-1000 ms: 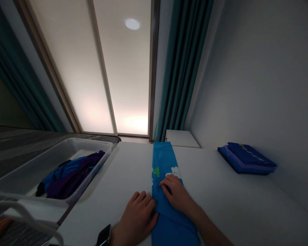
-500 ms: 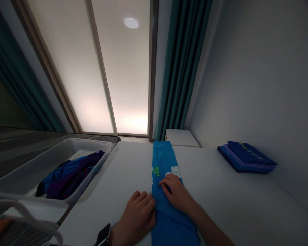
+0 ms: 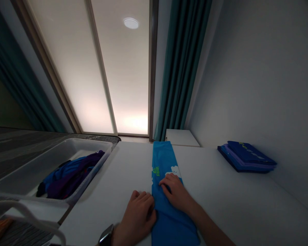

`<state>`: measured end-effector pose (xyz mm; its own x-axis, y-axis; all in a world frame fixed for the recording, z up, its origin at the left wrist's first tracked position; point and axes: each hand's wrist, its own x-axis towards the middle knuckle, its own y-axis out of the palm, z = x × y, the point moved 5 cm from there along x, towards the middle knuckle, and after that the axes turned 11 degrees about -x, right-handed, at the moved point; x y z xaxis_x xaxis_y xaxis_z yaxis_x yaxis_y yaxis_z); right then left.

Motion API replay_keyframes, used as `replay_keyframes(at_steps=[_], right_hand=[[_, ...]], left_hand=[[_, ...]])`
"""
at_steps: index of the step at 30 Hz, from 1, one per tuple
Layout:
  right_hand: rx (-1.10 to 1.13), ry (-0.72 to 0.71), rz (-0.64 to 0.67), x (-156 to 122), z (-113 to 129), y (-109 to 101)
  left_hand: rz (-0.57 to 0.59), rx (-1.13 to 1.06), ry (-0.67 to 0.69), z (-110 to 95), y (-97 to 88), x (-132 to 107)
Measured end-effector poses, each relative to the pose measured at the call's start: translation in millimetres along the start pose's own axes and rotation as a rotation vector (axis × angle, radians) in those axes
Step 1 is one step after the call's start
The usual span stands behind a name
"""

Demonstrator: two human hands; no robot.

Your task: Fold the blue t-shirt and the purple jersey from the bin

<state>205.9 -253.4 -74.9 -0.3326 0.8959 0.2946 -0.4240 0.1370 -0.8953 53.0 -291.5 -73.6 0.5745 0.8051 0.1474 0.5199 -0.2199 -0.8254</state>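
Shirt (image 3: 162, 159), folded strip: lies under right hand (image 3: 176, 195), fingers flat, together; edge touches left hand (image 3: 138, 216), fingers flat, together.

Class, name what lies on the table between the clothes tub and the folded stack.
In the head view, the long blue garment lies there on the white table.

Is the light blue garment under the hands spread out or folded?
Folded: the light blue garment lies as a narrow strip on the white table, left hand at its edge, right hand flat on top.
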Motion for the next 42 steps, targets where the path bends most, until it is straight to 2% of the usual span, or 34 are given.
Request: replay_keyframes(at_steps=[5, 9, 12, 16, 18, 21, 25, 28, 33, 37, 42], right_hand=[[-0.033, 0.024, 0.039, -2.0, 4.6, -3.8], [-0.071, 0.004, 0.096, -4.8, 7.9, -2.7], [-0.106, -0.007, 0.156, -5.9, 7.2, 0.9], [-0.114, 0.002, 0.253, -6.5, 6.3, 4.1], [-0.103, 0.017, 0.303, -7.5, 7.2, 5.4], [-0.085, 0.042, 0.364, -9.6, 10.0, 7.6], [-0.072, 0.059, 0.415, -11.8, 15.6, 8.1], [-0.084, 0.063, 0.408, -11.8, 19.0, 4.2], [-0.111, 0.049, 0.285, -13.5, 20.5, -1.8], [-0.130, -0.025, 0.267, -18.9, 23.1, 3.9], [-0.193, -0.048, 0.226, -20.7, 23.2, 9.7]], left_hand=[[0.027, -0.014, -0.031, 0.4, 0.7, -0.4], [0.075, -0.022, 0.028, -4.1, -2.6, -1.8], [0.110, -0.041, 0.053, -1.5, -11.8, 1.7], [0.008, -0.063, 0.034, 15.8, -33.2, 18.6], [-0.020, -0.073, 0.107, 21.1, -39.3, 28.4], [0.031, -0.069, 0.247, 22.8, -36.3, 37.6], [0.057, -0.026, 0.300, 23.4, -26.9, 38.5], [0.014, -0.008, 0.271, 22.9, -24.8, 35.7], [0.004, 0.008, 0.218, 18.4, -22.9, 31.0], [0.014, 0.026, 0.231, 15.6, -22.0, 26.4], [0.035, 0.043, 0.247, 17.6, -19.5, 23.3]])
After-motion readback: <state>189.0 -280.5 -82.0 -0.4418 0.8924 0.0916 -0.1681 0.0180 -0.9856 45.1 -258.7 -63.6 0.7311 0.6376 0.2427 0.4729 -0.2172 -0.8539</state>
